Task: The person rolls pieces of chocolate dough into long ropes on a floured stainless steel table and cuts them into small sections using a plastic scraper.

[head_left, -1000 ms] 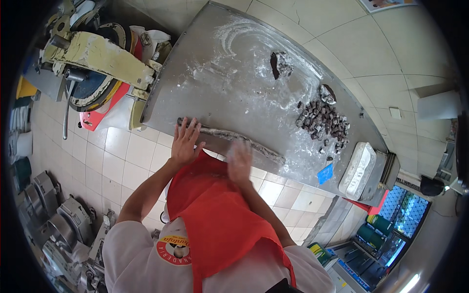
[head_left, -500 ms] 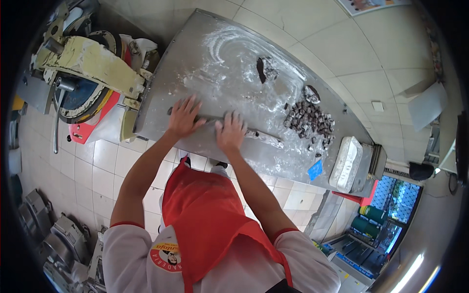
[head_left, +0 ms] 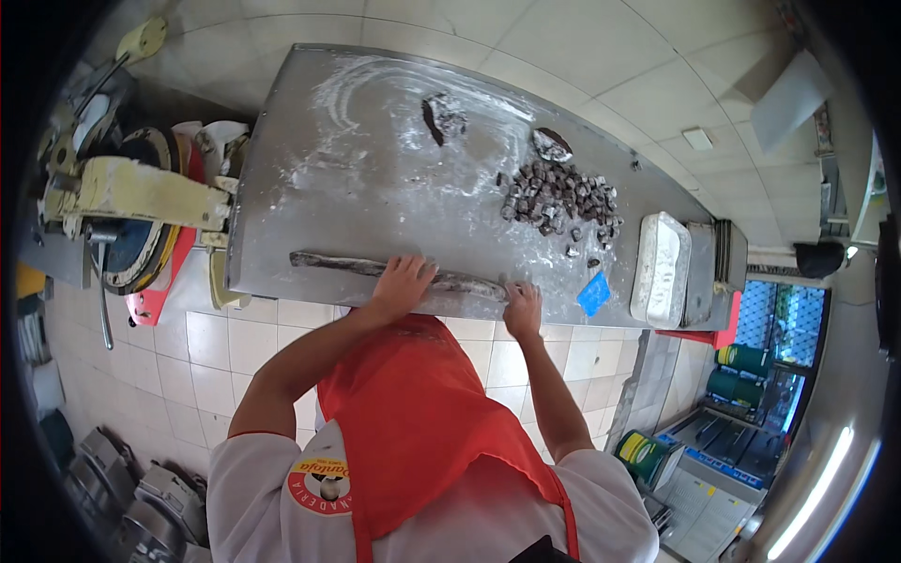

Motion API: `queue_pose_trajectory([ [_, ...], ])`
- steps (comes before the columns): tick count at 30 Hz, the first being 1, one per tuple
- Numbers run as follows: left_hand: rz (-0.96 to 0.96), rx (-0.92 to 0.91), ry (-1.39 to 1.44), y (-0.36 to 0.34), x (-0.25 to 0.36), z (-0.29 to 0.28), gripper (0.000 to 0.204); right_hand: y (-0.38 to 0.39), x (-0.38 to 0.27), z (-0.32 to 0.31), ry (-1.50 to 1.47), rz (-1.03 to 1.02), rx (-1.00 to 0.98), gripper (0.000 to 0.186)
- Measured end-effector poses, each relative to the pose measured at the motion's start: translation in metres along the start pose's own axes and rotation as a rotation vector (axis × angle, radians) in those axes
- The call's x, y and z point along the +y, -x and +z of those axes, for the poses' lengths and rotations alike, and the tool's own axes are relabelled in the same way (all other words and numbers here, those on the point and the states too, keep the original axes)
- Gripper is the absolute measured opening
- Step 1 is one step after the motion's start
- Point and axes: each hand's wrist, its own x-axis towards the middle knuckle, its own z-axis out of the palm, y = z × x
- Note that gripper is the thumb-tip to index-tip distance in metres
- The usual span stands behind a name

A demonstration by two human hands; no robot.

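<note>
A long, thin rope of dark brown dough (head_left: 333,264), dusted with flour, lies along the near edge of the steel table. Across its middle, my left hand (head_left: 404,284) has its fingers bent over the dough, which runs on out to the left and right. At the rope's right end is my right hand (head_left: 523,308), its fingers curled around the tip and hiding it. Beyond and to the right sits a heap of small cut dark dough pieces (head_left: 563,197). Behind the heap rests a larger floured dark lump (head_left: 552,144), and another dark piece (head_left: 443,118) lies farther left.
Flour streaks the steel table (head_left: 282,225). A blue scraper-like sheet (head_left: 593,295) lies near its front edge, left of a whitish rectangular tray (head_left: 660,269). A cream-coloured machine (head_left: 141,192) stands against the left end. Tiled wall borders the far side.
Both hands have moved right along the dough rope; the right now reaches its end. The rope lies nearer the front edge. My left fingers, spread before, are drawn together. The view has shifted.
</note>
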Motion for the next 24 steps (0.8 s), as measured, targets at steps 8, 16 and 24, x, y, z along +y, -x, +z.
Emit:
queue_pose_trajectory([
  [8, -0.104, 0.163, -0.146, -0.055, 0.082, 0.031, 0.070, 0.005, -0.031, 0.044, 0.100, 0.106, 0.145, 0.061],
  [16, -0.189, 0.263, -0.381, -0.184, 0.036, -0.003, 0.069, -0.136, 0.016, -0.016, 0.111, 0.222, 0.327, 0.072],
  [24, 0.085, 0.004, -0.201, -0.054, 0.117, 0.044, 0.062, 0.016, 0.010, 0.018, -0.149, -0.025, 0.235, 0.060],
])
